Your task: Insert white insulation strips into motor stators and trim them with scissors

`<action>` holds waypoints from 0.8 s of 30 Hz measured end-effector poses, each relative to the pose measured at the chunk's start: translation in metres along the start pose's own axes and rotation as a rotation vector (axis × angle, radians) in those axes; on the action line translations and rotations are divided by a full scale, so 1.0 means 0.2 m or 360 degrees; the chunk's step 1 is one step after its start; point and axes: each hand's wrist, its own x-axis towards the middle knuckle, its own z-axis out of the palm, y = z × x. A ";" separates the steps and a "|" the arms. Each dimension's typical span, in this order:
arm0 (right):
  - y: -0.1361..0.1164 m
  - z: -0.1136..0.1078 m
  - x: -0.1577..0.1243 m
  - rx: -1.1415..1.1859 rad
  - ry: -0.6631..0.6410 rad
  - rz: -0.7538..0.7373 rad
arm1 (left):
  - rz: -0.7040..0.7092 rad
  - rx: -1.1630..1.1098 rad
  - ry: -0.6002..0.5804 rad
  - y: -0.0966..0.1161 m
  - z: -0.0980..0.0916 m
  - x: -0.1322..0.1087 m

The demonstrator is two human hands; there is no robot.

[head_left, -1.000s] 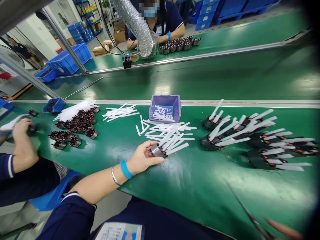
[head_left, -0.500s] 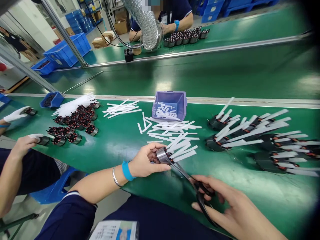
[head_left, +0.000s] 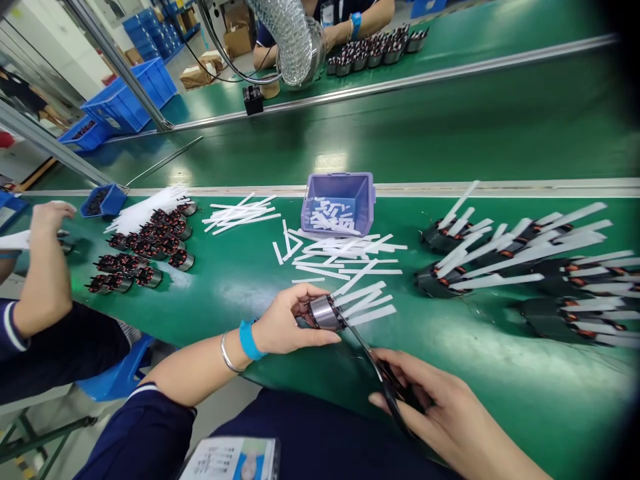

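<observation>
Left hand partly hides stator | right hand partly covers scissors

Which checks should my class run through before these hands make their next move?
1. Left hand holds the metal ring: ok.
2. White strips stick out of the ring: ok.
3. Right hand holds the scissors: ok.
4. Blades around a strip: cannot tell; they appear to reach the ring's edge.
5. Left thumb well clear of the blades: not ok, I'd say; it looks close.
6. Purple tub upright: ok, with white pieces inside.
</observation>
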 end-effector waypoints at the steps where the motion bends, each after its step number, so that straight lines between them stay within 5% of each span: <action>1: 0.01 0.00 0.00 0.0021 0.0002 -0.0012 | -0.0020 0.0003 0.0011 0.00 0.00 0.00; 8: 0.06 0.02 0.01 -0.0042 0.0134 -0.0054 | -0.0117 0.0031 0.0069 0.00 -0.02 0.01; 16: 0.04 -0.04 -0.11 -0.0134 -0.0045 0.0136 | 0.0176 -0.0200 -0.0004 0.02 -0.02 0.00; 24: -0.09 -0.05 0.00 -0.0141 -0.0091 0.0134 | 0.0049 -0.0194 -0.0164 0.03 -0.01 -0.02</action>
